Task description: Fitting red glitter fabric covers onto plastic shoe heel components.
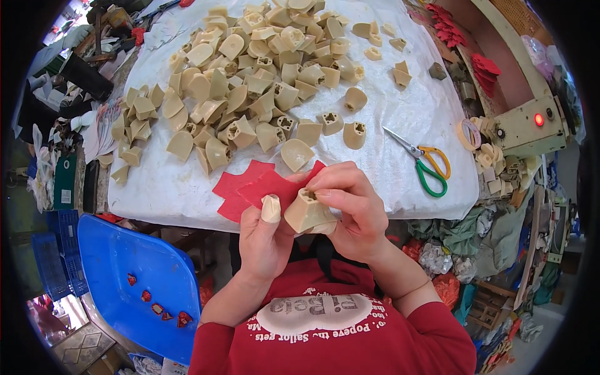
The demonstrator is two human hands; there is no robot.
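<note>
My left hand (265,239), its thumb wrapped in pale tape, is closed on several red cut pieces of thin sheet material (247,190) with notched edges, fanned out to the left. My right hand (356,209) grips a beige plastic shoe heel (304,214), its hollow, ribbed end facing up. The right thumb and fingertips meet at the heel's upper edge, beside the corner of a red piece. Both hands are close together over the table's near edge. Fingers behind the heel are partly hidden. Beyond them lies a big heap of similar beige heels (250,81).
Scissors (425,159) with yellow and green handles lie right on the white table cover (400,200). A tape roll (467,134) sits by a box with a lit red lamp (538,119). At lower left, a blue tub (119,262) holds several small red pieces (183,319).
</note>
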